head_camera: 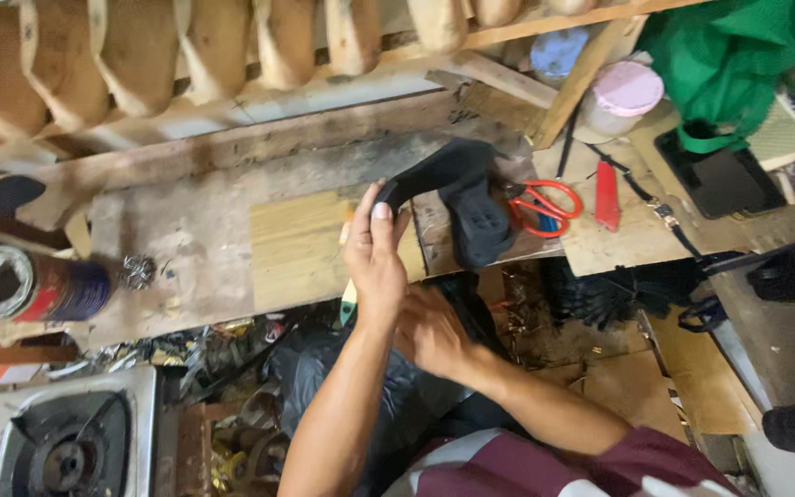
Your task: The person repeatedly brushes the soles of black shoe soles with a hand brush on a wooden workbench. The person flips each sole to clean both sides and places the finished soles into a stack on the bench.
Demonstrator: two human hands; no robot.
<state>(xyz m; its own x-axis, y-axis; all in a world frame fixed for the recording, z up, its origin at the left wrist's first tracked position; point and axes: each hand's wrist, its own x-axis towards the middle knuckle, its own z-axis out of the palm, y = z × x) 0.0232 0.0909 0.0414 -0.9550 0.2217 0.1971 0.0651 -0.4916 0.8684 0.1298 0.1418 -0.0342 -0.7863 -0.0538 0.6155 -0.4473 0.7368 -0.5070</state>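
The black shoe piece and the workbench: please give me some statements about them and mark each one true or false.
1. The left hand grips the black shoe piece above the wooden workbench. True.
2. The scissors beside the shoe piece have blue handles. False: the handles are red.
3. An open tin can lies on its side at the left end of the workbench. True.
4. The right hand rests on the gas stove. False: it is below the left hand, at dark material, and the stove is far to the left.
5. The pink-lidded jar stands next to the can. False: it stands at the upper right.
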